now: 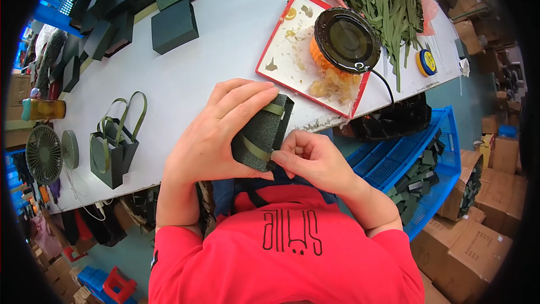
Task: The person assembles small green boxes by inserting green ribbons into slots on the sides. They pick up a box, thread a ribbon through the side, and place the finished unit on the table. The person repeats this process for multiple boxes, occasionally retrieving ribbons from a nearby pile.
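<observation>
A small dark green patterned gift bag (pixel 264 131) lies tilted in my left hand (pixel 211 129), whose fingers and thumb wrap round it at the table's near edge. Flat olive ribbon (pixel 255 148) runs across the bag's side. At the bag's lower right edge, my right hand (pixel 315 157) has thumb and forefinger pinched together by the ribbon's end; what exactly sits between the fingertips is hidden. To the left, two similar bags (pixel 114 149) with looped ribbon handles stand upright on the white table (pixel 185 79).
Beyond my right hand, a round black pot (pixel 347 40) of dark liquid stands on a red-rimmed tray (pixel 360 98) with yellowish drips. Olive ribbons (pixel 377 0) fill a pink bag. Green boxes (pixel 174 26) are piled far left, near a small fan (pixel 44 153). A blue crate (pixel 444 174) stands right.
</observation>
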A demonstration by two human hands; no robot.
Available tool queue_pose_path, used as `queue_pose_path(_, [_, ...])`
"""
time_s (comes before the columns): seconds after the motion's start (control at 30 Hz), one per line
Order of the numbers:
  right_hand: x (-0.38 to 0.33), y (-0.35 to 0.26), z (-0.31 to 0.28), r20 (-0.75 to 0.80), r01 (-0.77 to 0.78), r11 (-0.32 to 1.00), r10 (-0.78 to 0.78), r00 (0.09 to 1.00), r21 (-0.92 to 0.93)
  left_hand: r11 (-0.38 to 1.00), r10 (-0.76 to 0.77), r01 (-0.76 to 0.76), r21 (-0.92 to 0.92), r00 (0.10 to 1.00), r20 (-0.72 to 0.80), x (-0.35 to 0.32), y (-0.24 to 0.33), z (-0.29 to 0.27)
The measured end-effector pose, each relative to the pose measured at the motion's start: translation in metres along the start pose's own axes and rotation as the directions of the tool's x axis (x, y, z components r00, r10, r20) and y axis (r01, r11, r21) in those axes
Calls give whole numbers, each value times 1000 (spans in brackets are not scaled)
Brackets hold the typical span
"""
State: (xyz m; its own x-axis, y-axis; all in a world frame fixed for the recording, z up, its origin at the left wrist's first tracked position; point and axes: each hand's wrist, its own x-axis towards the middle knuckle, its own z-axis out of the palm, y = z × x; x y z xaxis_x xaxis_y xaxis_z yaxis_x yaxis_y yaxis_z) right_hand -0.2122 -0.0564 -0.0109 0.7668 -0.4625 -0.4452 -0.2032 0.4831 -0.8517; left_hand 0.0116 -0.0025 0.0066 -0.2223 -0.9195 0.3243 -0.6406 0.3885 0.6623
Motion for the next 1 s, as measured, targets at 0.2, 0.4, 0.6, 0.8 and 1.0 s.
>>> queue_pose_path(0.2, [1, 1, 1, 0, -14, 999, 14, 1000, -51, 999, 26, -27, 25, 999, 35, 0, 1, -1])
queue_pose_path(0.4, [4, -7, -1, 40, -104, 969, 116, 992, -224, 993, 86, -90, 72, 995, 53, 3, 3, 5])
queue_pose_path(0.6, [5, -6, -8, 96, -151, 986, 158, 983, -77, 995, 23, -24, 97, 1000, 8, 2, 5, 8])
queue_pose_path(0.8, [0, 13, -13, -397, 394, 909, -415, 819, -136, 996, -27, 33, 86, 997, -72, -4, 1, 2])
queue_pose_path(1.0, [-34, 20, -9, -180, 237, 968, -248, 952, -80, 992, -21, 36, 121, 992, -125, -5, -4, 3])
